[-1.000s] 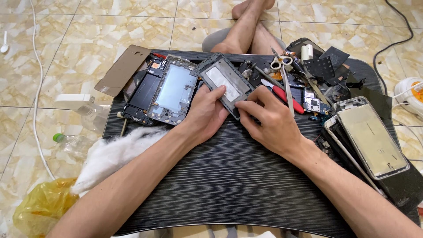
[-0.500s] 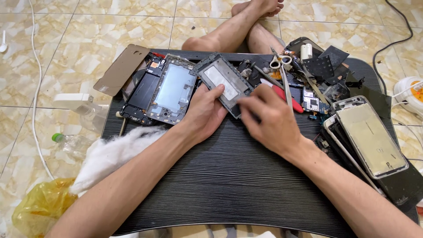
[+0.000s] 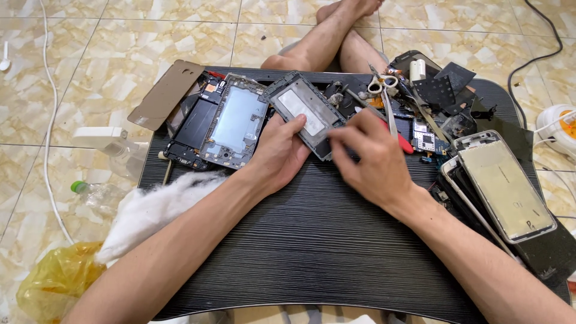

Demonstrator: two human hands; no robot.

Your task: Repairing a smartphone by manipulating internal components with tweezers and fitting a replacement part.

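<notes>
Grey, thin rectangular phone frame point(image 3: 307, 114) is lying at twelve o'clock on the black ribbed tabletop point(image 3: 312, 240); left hand point(image 3: 277, 153) is gripping its edge, right hand point(image 3: 366, 157) is pinching its lower corner. Probably light, stiff, fragile; best held by edges.

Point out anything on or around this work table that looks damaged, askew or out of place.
Several things stand out. The phone frame is stripped, its insides bare. A gold back cover hangs over the table's far left corner. White stuffing spills off the left edge, and loose broken parts pile at the far right.

Matt grey metal phone frame point(image 3: 305, 114) on a dark, finely ribbed table point(image 3: 312, 240).
</notes>
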